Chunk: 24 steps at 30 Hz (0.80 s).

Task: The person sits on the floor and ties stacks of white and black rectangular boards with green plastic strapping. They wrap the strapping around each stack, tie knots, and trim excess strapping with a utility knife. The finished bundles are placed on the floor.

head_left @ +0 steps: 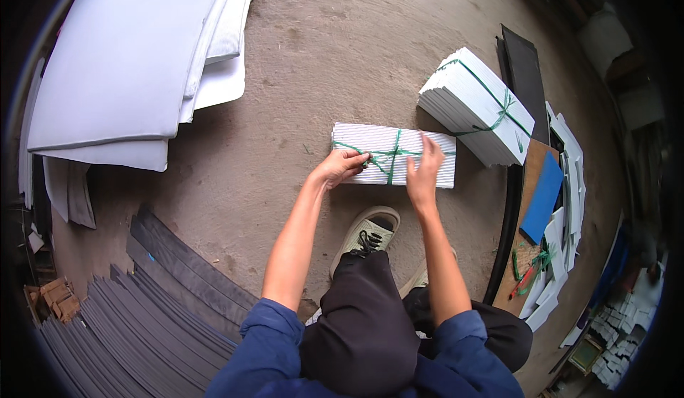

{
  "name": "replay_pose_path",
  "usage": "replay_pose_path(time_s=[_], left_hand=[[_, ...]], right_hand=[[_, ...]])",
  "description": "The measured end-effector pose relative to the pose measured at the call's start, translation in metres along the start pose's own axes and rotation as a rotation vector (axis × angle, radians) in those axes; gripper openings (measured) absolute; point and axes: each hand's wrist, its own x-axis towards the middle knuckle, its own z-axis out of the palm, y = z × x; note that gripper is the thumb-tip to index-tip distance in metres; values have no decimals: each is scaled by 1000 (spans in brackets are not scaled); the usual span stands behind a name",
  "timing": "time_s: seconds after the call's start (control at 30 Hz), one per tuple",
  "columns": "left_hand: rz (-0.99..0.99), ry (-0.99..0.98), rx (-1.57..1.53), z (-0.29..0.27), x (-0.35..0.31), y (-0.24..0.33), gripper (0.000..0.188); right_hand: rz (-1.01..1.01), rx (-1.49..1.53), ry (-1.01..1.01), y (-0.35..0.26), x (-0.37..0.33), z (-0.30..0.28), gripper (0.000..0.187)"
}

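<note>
A bundle of white corrugated strips (434, 173) lies on the floor in front of my shoes, bound lengthwise and crosswise with green string (396, 148). With fingertips pinched together, my left hand (343, 167) grips the string at the bundle's left part. My right hand (425, 168) is over the right part of the bundle, its fingers stretched out and slightly blurred, and nothing shows in it. Behind and to the right, a taller stack of white pieces (474, 106) is tied with the same kind of green string.
Large white sheets (114, 63) are piled at the far left. Long dark grey strips (149, 327) lie at the near left. On the right, a brown board (507, 295) carries a blue piece (541, 197), green string scraps and a red-handled tool (524, 281), beside white offcuts (570, 184).
</note>
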Motion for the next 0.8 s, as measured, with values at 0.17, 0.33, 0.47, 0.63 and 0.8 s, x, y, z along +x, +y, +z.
replay_pose_path(time_s=[0.17, 0.33, 0.47, 0.63, 0.8], left_hand=[[12, 37, 25, 5, -2, 2, 20], [221, 562, 793, 31, -35, 15, 19], [577, 815, 1058, 39, -50, 12, 15], [871, 757, 997, 21, -43, 11, 15], [767, 622, 730, 3, -29, 1, 16]], right_hand=[[-586, -86, -451, -1, 36, 8, 32], [-508, -21, -712, -2, 59, 19, 7], [-366, 149, -835, -23, 71, 30, 14], [-247, 85, -737, -34, 71, 53, 21], [-333, -57, -594, -32, 57, 78, 19]])
